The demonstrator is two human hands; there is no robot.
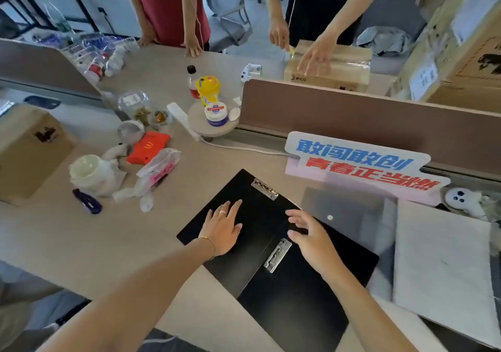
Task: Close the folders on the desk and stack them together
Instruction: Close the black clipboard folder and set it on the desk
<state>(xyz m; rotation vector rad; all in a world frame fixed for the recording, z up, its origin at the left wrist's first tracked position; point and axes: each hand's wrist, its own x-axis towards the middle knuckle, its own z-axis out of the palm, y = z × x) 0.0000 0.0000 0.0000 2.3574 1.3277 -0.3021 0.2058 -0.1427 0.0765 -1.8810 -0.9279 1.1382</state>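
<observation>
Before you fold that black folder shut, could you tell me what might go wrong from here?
1. The left hand lies flat on the folder's left panel; if the right panel swings over, those fingers, or the right hand near the spine, could be pinched by the metal clip.
2. The folder's near corner overhangs the desk edge, so it may slide off.
3. A translucent folder overlaps its right side and could snag.

Desk (81, 243) left of folder (292, 297) clear; sign (360, 162) blocks behind.
</observation>
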